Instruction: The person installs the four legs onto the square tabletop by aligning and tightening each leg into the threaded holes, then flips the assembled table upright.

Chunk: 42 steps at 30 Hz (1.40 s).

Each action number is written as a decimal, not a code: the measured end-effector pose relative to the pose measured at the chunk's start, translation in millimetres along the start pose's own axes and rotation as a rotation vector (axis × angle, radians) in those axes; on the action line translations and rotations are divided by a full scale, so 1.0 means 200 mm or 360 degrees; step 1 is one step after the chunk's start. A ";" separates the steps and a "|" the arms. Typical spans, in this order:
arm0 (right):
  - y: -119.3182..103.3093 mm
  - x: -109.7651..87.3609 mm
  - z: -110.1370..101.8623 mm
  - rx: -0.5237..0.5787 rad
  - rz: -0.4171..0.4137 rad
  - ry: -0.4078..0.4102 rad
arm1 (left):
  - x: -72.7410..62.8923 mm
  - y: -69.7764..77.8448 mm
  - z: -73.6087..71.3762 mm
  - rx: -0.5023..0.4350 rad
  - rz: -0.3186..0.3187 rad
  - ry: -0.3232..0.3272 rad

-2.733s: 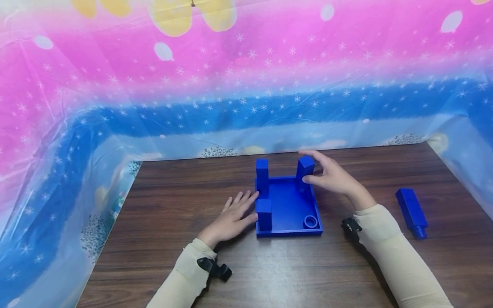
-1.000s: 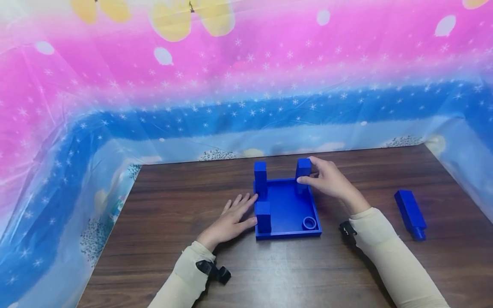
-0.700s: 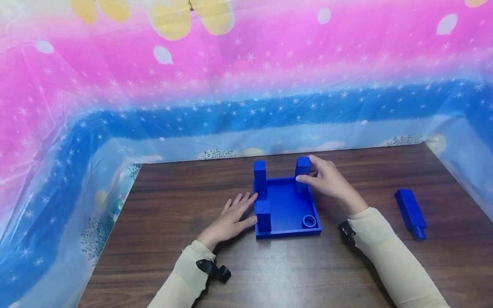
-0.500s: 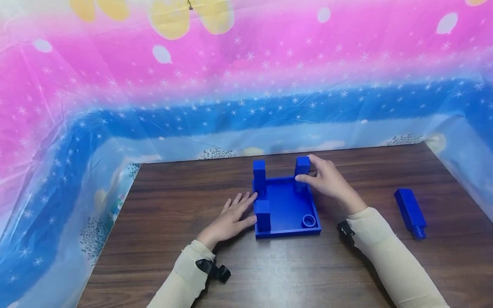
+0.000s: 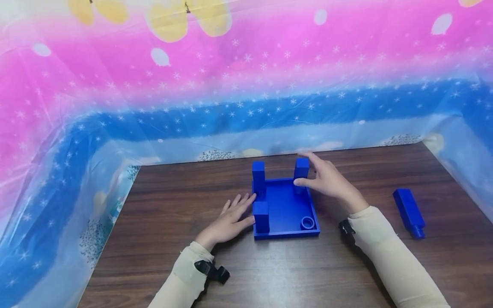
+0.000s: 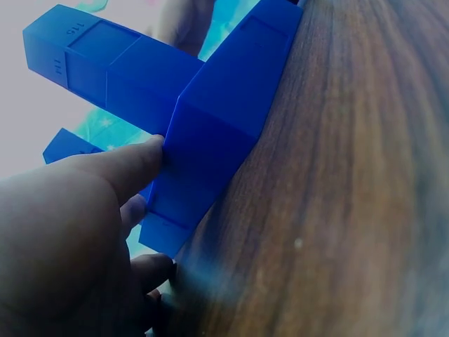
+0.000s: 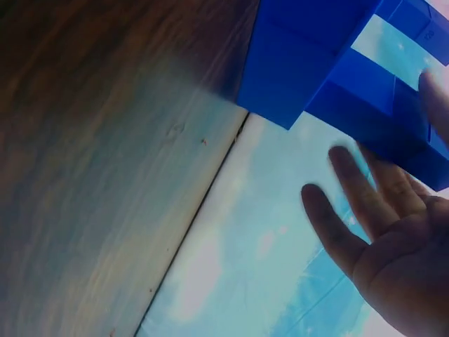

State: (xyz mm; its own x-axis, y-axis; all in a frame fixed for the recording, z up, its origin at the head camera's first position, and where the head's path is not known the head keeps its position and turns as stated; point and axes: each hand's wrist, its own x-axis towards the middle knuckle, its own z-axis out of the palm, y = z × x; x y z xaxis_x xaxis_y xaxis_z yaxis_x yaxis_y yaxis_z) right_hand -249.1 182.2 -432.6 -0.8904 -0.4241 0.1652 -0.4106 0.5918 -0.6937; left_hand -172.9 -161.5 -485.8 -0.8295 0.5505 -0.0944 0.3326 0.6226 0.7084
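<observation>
Three upright posts (image 5: 259, 179) (image 5: 261, 219) (image 5: 301, 167), tray (image 5: 286, 205), right grip (image 5: 332, 183) alongside

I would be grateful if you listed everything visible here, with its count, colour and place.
Table: 1, brown, across the lower part of the head view
Backdrop: 1, mostly pink and blue, behind and around the table
Tray: 1, blue, on the table between the hands
Upright posts: 3, blue, in the tray's far left, near left and far right corners
Ring: 1, blue, in the tray's near right corner
Loose post: 1, blue, lying right of the tray
Wrist devices: 2, black, one at each wrist
Sleeves: 2, cream, on the forearms
Left hand: 1, touching the tray's left side
Right hand: 1, beside the far right post
</observation>
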 end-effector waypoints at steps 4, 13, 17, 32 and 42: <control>0.00 0.00 -0.02 -0.0081 0.0064 -0.0056 | 0.00 -0.01 0.01 0.0016 0.0004 0.0023; 0.03 -0.04 -0.04 -0.0224 0.0118 -0.0165 | 0.01 0.00 0.03 0.0018 0.0012 0.0015; 0.04 -0.04 -0.04 -0.0334 0.0048 -0.0156 | 0.01 0.01 0.02 0.0017 0.0008 0.0018; 0.10 -0.14 -0.15 -0.0648 0.0093 -0.0203 | 0.01 0.00 0.01 0.0023 0.0003 0.0033; 0.14 -0.20 -0.25 -0.0688 0.0199 -0.0203 | 0.00 -0.01 0.01 0.0026 0.0008 0.0035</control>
State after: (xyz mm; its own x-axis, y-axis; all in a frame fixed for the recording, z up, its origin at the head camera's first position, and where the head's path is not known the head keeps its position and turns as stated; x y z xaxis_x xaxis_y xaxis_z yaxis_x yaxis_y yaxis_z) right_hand -234.4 251.1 -423.4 -0.9181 -0.3962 -0.0075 -0.3698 0.8636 -0.3427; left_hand -172.7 -162.1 -489.6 -0.8375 0.5412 -0.0755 0.3435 0.6289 0.6974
